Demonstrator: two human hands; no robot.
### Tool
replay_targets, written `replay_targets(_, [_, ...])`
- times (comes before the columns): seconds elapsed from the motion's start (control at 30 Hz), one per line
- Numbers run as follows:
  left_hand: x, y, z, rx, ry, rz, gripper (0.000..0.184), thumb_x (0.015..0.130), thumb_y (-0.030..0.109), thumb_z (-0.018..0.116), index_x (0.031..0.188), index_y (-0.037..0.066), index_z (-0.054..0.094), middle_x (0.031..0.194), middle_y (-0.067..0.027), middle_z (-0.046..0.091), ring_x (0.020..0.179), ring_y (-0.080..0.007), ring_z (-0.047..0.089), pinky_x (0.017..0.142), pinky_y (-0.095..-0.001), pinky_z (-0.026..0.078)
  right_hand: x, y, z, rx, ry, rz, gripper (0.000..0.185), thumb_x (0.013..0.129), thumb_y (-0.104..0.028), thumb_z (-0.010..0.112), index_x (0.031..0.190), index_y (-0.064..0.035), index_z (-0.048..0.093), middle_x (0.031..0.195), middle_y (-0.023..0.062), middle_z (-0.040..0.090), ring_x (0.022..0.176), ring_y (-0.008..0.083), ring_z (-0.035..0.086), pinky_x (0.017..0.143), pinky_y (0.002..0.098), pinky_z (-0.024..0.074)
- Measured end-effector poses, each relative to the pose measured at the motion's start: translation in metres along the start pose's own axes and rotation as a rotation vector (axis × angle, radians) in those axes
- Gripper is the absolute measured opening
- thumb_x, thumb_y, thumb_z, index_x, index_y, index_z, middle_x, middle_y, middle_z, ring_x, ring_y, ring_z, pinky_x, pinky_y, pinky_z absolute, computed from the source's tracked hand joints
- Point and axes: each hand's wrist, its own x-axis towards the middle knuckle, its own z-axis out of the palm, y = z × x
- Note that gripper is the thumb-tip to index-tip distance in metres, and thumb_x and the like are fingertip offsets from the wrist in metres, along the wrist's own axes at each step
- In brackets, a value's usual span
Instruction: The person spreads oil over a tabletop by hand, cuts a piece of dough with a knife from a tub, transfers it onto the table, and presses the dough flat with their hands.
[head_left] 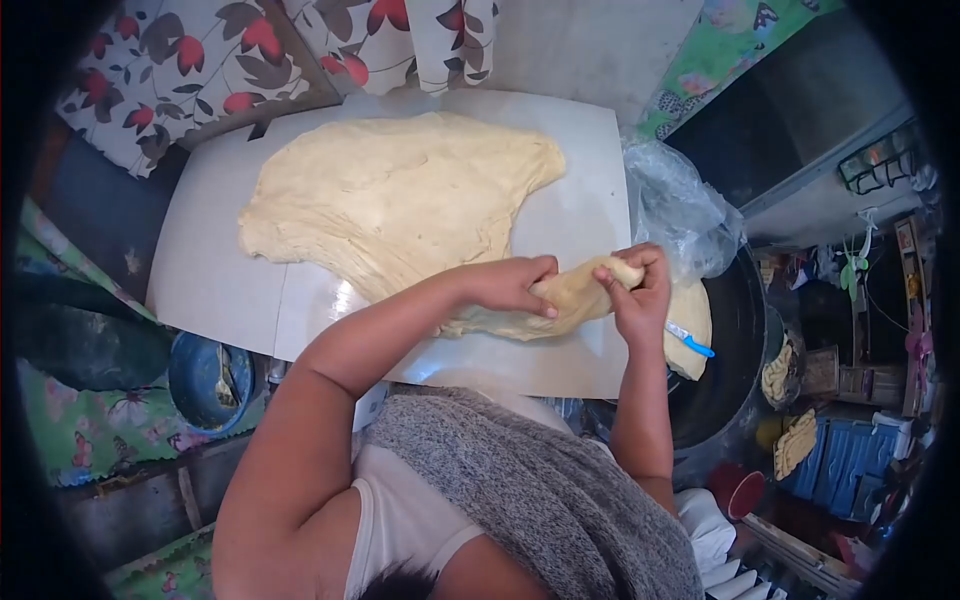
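Note:
A large, pale yellow sheet of dough [400, 190] lies spread over the white board. Its near right part narrows into a thick strip, which both hands hold just above the board. My left hand [510, 287] grips this strip from the left, thumb and fingers closed on it. Farther right, my right hand [641, 285] is wrapped around the strip's end, with the thumb pressed on top. Below my right hand, a blue-handled knife [690, 340] rests on another piece of dough [690, 310] in a big dark round pan.
The white board [215, 225] ends close to my body. Right of it are clear plastic [685, 205] and the dark pan [735, 345]. A blue basin [195, 385] with a brush-like tool stands at lower left. A floral curtain [200, 60] hangs behind the board.

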Motion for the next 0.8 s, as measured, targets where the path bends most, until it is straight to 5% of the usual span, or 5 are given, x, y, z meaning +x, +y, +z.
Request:
replay_targets(0.13, [-0.013,0.008,-0.021,-0.556,0.173,0.119,0.034,0.084,0.017,0.064,0.112,0.003,0.048,0.106,-0.0100,0.058,0.097,-0.0125,0.054,0.081,-0.0236,0.043,0.022,-0.025,-0.005,0.005,0.182,-0.236,0.039,0.069,-0.008,0.078,0.093,-0.0036,0.048,0.088,0.0059,0.049,0.078,0.0162,0.049,0.074,0.0284,0.0433])
replay_targets(0.23, [0.005,-0.015,-0.023,-0.640,0.467,-0.044,0.044,0.084,0.018,0.064,0.123,0.004,0.049,0.105,-0.0101,0.061,0.097,-0.0144,0.057,0.084,-0.0268,0.045,0.048,-0.003,-0.001,-0.737,0.123,-0.325,0.058,0.072,-0.019,0.073,0.118,0.0017,0.046,0.108,0.0196,0.049,0.103,0.0359,0.046,0.092,0.0422,0.0365])
replay_targets(0.33, [0.027,-0.044,0.000,-0.105,0.687,-0.134,0.043,0.084,0.018,0.063,0.122,0.003,0.049,0.108,-0.0141,0.061,0.100,-0.0218,0.058,0.087,-0.0302,0.044,0.034,0.017,0.014,-0.635,-0.040,-0.232,0.061,0.074,-0.016,0.071,0.124,0.0009,0.042,0.123,0.0230,0.045,0.116,0.0368,0.042,0.097,0.0428,0.0347])
replay_targets(0.57, [0.031,-0.057,-0.003,-0.181,0.778,-0.049,0.042,0.080,0.008,0.063,0.120,0.004,0.052,0.110,-0.0137,0.060,0.100,-0.0239,0.058,0.086,-0.0326,0.044,-0.033,0.054,0.073,-1.010,-0.303,-0.261,0.063,0.087,-0.043,0.048,0.137,-0.0056,0.035,0.141,0.0132,0.035,0.135,0.0264,0.026,0.111,0.0482,0.0069])
replay_targets(0.8, [0.062,-0.075,-0.029,-0.571,0.885,-0.125,0.041,0.076,-0.001,0.063,0.115,0.002,0.054,0.101,-0.0131,0.061,0.092,-0.0198,0.058,0.078,-0.0288,0.047,-0.063,0.052,0.054,-1.178,-0.396,-0.110,0.060,0.087,-0.043,0.049,0.138,-0.0143,0.035,0.142,0.0062,0.035,0.134,0.0201,0.029,0.108,0.0507,0.0158])
